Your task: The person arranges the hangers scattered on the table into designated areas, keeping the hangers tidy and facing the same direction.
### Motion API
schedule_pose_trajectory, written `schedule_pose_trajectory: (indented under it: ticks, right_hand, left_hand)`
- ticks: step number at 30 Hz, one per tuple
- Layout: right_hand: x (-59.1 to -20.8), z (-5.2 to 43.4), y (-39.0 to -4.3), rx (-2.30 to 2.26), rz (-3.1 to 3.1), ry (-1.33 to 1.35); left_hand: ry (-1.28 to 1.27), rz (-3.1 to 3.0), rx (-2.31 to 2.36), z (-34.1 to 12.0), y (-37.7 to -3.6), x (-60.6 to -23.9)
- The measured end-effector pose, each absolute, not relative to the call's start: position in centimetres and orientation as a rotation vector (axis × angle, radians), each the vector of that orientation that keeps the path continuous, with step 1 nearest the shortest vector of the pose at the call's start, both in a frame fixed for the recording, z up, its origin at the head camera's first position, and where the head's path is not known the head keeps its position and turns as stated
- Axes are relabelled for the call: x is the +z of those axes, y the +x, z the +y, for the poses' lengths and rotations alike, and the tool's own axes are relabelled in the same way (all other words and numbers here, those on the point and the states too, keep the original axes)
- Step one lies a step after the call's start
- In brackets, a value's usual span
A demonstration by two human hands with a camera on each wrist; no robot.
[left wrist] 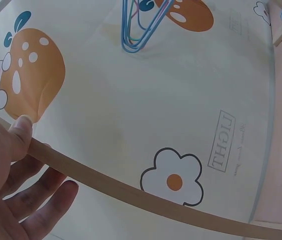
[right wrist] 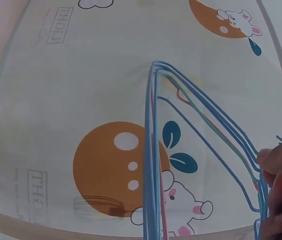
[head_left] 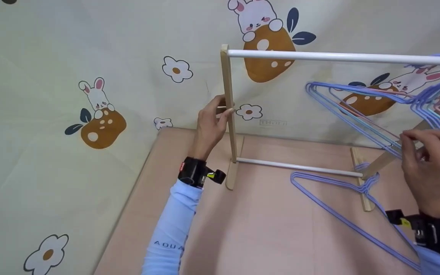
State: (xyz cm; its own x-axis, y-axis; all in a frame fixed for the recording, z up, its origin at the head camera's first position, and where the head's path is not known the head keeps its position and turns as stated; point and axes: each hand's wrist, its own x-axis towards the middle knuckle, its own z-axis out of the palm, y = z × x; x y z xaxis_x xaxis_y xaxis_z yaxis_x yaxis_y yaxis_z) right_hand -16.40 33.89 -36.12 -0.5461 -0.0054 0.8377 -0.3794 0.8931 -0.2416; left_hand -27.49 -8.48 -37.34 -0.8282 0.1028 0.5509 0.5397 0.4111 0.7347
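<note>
A small clothes rack (head_left: 300, 55) has a white top rail, a white lower rail and wooden posts. My left hand (head_left: 212, 124) pinches the left post (left wrist: 116, 190) partway up, thumb on one side and fingers on the other. At the opposite end my right hand (head_left: 432, 168) has its fingers bent around the right post (right wrist: 101, 235), which it partly covers. Blue, green and pink wire hangers (head_left: 357, 103) hang bunched from the right end of the top rail. Their shoulders pass close beside the right fingers (right wrist: 275, 187).
Purple-blue hangers (head_left: 334, 210) lie on the pink table top (head_left: 262, 229), against the rack's right foot (head_left: 367, 202). Behind stands a pale backdrop (head_left: 136, 46) printed with rabbits, flowers and brown fruit. The rack's left foot (head_left: 231, 179) rests on the table.
</note>
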Motion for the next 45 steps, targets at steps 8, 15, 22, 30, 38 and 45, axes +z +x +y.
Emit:
schedule_pose_trajectory:
  ticks: [8, 15, 22, 30, 38, 45]
  right_hand:
    - [-38.3, 33.2, -16.4, 0.553, -2.172, 0.625]
    - [-41.4, 34.0, -16.5, 0.574, -2.311, 0.685]
    - [-44.6, 35.1, -17.1, 0.648, -2.387, 0.729]
    - [-47.3, 36.9, -16.5, 0.585, -2.587, 0.512]
    - [-49.9, 40.1, -15.7, 0.648, -2.802, 0.306]
    - [-51.9, 41.6, -15.4, 0.627, -2.967, 0.115]
  left_hand:
    - [-0.537, -2.261, -1.419, -8.4, -27.4, -37.3]
    - [-0.542, -2.253, -1.443, -8.5, -27.4, -37.2]
    - [-0.557, -2.244, -1.412, -8.5, -27.5, -37.2]
    - [-0.556, -2.245, -1.41, -8.4, -27.5, -37.3]
    - [-0.54, -2.254, -1.425, -8.4, -27.4, -37.2]
    - [-0.543, -2.255, -1.44, -8.4, -27.4, -37.3]
